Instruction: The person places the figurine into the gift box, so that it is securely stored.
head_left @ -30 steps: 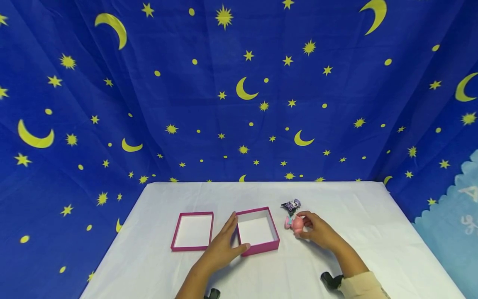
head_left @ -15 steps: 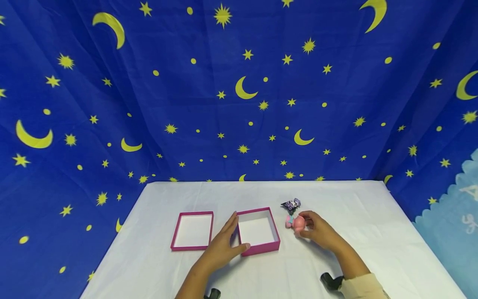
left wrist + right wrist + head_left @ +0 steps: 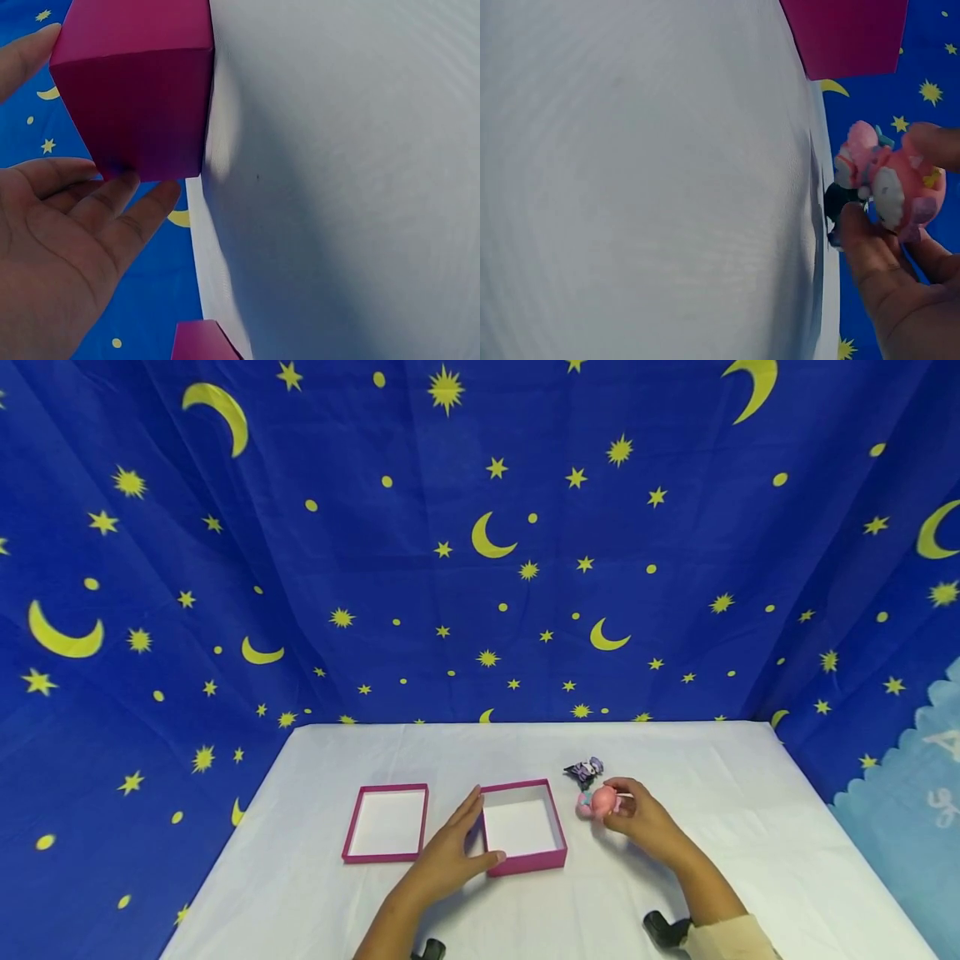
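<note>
My right hand point(image 3: 647, 827) pinches a pink toy figurine point(image 3: 603, 802) between thumb and fingers, to the right of an open box. In the right wrist view the figurine point(image 3: 900, 176) shows a white face or belly and a small teal bow. My left hand point(image 3: 448, 852) rests against the left side of the magenta box point(image 3: 531, 863), fingers nearly straight and spread, thumb at its front corner. The left wrist view has fingertips touching the box point(image 3: 135, 105) along its edge. The box's white inside faces up and holds nothing.
Just behind the pink figurine lies a purple and black figurine point(image 3: 585, 772). A shallow magenta-rimmed lid point(image 3: 386, 860) lies inside up, left of the box. Everything sits on a white-clothed table point(image 3: 315, 752), with a blue star-and-moon curtain point(image 3: 420, 577) behind.
The pink figurine has turned in my right hand and shifted slightly right. The box has slid a little to the right with my left hand against it.
</note>
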`<state>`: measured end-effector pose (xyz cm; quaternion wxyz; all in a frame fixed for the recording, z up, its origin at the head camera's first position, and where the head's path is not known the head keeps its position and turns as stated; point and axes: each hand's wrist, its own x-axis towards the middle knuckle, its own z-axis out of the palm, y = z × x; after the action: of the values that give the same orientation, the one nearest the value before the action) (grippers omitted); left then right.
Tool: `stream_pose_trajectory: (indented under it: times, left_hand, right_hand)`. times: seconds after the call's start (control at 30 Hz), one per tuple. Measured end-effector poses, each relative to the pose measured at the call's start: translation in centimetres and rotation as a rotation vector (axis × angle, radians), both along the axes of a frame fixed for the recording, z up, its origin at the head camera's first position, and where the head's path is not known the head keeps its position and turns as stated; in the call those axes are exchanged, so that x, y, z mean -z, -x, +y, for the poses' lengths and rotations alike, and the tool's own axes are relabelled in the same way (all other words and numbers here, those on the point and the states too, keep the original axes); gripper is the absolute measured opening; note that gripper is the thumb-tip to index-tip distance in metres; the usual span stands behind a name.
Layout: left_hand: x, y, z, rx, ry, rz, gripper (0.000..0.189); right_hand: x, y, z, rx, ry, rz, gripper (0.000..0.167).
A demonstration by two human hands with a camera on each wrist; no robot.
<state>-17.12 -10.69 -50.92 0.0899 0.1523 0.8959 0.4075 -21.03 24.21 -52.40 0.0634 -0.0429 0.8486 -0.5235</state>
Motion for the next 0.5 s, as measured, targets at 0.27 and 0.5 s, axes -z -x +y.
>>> stream_pose_trajectory:
  times: [0.27,0.5]
  left_hand:
    - [-0.21,-0.17,0.21,0.014,-0.012,0.002,0.093]
    - [-0.26,-0.24,0.26,0.028,-0.019,-0.012,0.094]
  right_hand:
    - [-0.56,-0.45,-0.51,0.028,0.09,-0.007,0.066]
    - [-0.71,-0.88,-0.96,0.021,0.113,0.049,0.062]
